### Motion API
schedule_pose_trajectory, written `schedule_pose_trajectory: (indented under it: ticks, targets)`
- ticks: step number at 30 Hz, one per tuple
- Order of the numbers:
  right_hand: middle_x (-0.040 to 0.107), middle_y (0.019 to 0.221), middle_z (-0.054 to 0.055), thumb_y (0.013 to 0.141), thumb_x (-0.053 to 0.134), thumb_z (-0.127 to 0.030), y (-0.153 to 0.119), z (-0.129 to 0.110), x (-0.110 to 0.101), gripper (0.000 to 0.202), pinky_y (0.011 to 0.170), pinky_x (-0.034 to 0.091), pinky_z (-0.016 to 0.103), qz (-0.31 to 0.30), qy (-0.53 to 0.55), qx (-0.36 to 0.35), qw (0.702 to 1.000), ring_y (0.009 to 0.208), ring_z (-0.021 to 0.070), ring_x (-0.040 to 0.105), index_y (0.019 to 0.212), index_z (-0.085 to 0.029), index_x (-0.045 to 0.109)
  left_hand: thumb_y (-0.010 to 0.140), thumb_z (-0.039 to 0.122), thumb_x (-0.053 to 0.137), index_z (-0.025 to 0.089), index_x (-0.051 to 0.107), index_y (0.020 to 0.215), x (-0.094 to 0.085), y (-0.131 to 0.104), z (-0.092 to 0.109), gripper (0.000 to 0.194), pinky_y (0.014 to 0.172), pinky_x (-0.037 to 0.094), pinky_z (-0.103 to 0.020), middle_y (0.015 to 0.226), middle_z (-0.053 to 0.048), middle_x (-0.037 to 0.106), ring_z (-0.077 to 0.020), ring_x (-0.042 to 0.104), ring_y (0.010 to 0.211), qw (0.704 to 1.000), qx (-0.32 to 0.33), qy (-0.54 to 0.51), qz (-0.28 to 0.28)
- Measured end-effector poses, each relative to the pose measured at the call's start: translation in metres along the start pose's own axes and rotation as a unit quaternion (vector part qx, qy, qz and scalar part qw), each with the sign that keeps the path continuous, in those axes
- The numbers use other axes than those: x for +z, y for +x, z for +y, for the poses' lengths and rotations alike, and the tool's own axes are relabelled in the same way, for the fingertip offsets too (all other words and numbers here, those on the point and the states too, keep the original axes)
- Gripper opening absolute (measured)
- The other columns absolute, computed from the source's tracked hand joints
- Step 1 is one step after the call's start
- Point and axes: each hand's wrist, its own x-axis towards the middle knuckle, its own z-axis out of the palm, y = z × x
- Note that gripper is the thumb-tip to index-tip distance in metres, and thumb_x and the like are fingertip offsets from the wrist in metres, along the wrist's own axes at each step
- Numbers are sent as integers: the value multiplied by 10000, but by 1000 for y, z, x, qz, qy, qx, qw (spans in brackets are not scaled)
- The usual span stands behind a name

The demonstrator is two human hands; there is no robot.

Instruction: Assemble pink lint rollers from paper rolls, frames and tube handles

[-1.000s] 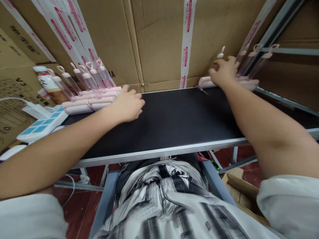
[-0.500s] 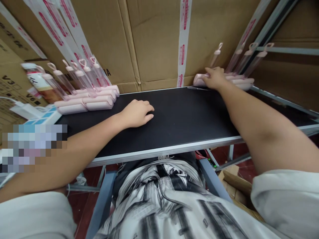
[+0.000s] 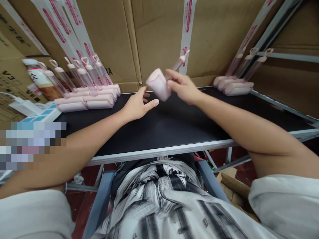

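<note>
A pink item (image 3: 158, 85) with a rounded body and a clear stem ending in a loop hangs tilted above the black tabletop (image 3: 169, 122), slightly blurred. My right hand (image 3: 183, 87) grips it between thumb and fingers near the stem. Just left of the item is my left hand (image 3: 141, 104), its thumb and fingers apart and nothing in it. Several like items (image 3: 98, 101) stand in a group at the left, loops up. At the right, three more (image 3: 238, 88) stand close together near the back edge.
Cardboard boxes (image 3: 159, 39) rise behind the table. A bottle (image 3: 42, 79) and a white power strip (image 3: 47, 113) are at the left, beside a pixelated patch. Metal shelf bars (image 3: 289, 56) run along the right. An open carton (image 3: 234, 186) lies below the table.
My right hand has lifted one pink item from the right group and brought it left to the middle. My left hand has risen slightly, its thumb and fingers spread wider.
</note>
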Motion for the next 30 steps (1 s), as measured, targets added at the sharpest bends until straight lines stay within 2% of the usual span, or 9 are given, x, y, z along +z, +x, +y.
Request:
schedule_pose_trajectory:
  ticks: [2,4,8,11,15,19,23,26,30]
  targets:
    - [666,1500,111,964,639,-779,-13,-14,26,881,1098,604,597,-60,59,-13,996,1315,369,668,1683,-293,484,870,674,776,151,495,1543,3,0,1,898,1044,617,-461,1473,-205,703,-345,733,1261,996,8,-86,28]
    - [628,1541,102,918,642,-840,-23,-26,39,939,1052,635,576,-93,91,-4,991,1289,363,677,1693,-347,445,876,707,758,174,508,1498,5,0,4,856,1024,636,-441,1503,-198,685,-357,700,1334,985,19,-163,48]
    - [659,1457,91,914,611,-867,-29,-35,37,1013,963,667,552,-146,120,30,981,1235,352,700,1743,-404,259,842,700,784,208,487,1466,7,-4,12,849,860,693,-428,1530,-195,658,-383,736,1282,967,1,-254,5]
    - [709,1335,83,878,678,-856,-28,-32,34,949,903,686,535,-156,147,47,976,1135,331,722,1644,-379,385,794,647,831,209,487,1458,7,-5,14,867,759,703,-433,1503,-200,666,-406,761,1221,961,-26,-274,-10]
    - [736,1167,64,821,746,-866,-24,-26,35,833,870,694,540,-113,169,56,978,1004,303,729,1433,-341,537,809,606,817,236,535,1438,3,-3,14,782,737,693,-420,1453,-179,707,-396,773,1187,961,-31,-273,-18]
    - [720,1140,73,831,698,-895,-20,-20,29,853,902,668,591,-88,136,57,985,1034,334,723,1461,-353,505,836,632,769,236,564,1467,-3,1,10,773,718,672,-400,1389,-149,751,-374,780,1135,971,-12,-240,-5]
    - [709,1154,85,847,633,-911,-14,-9,16,861,872,651,588,-62,77,62,993,1016,343,711,1486,-356,476,830,597,753,187,647,1320,-11,7,-1,647,886,661,-423,1297,-139,783,-336,761,1130,983,-8,-183,32]
    - [716,1137,83,855,632,-879,-10,4,9,846,856,643,584,-36,45,67,996,991,340,710,1490,-341,481,768,507,779,173,668,1243,-22,10,-10,591,1011,617,-474,1249,-117,786,-331,750,1128,998,-22,-42,31]
    - [728,1194,103,891,600,-818,-5,17,6,822,924,631,608,-11,0,61,998,1096,371,709,1531,-317,477,725,411,812,225,593,1379,-36,8,-18,715,1066,576,-481,1298,-101,771,-332,742,1156,989,-34,139,-32]
